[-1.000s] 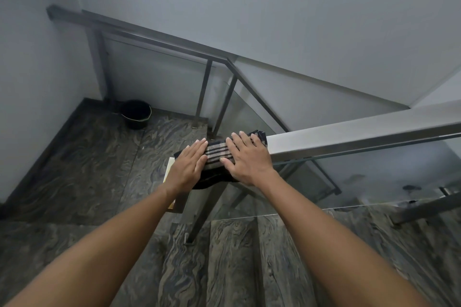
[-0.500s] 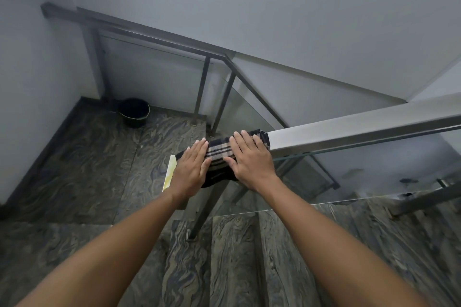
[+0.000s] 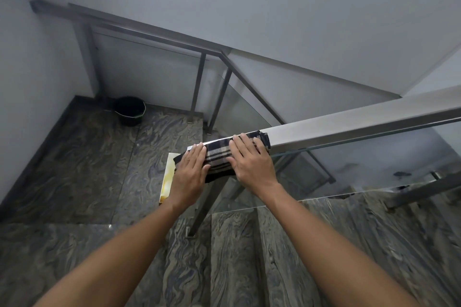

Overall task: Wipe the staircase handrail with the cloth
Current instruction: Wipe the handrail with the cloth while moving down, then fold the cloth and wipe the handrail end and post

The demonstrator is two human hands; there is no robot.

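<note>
A: Largest first: the marble landing floor point(image 3: 82, 167) and steps, then the square steel handrail point(image 3: 349, 123) running in from the right edge of the view to its free end at centre.
B: Noted. Glass panel point(image 3: 374, 169) below the rail. Cloth position?
A: The plaid cloth point(image 3: 219, 154) is draped over the rail's free end, hanging down the near face.
B: Hands?
A: Left hand point(image 3: 189, 177) flat, fingers straight, pressing the cloth's left part. Right hand point(image 3: 252, 161) flat, fingers spread, pressing its right part. No pinching.
B: Other items?
A: Black bucket point(image 3: 129, 110) in the landing's far corner; a yellowish board point(image 3: 167, 177) beneath the left hand.
</note>
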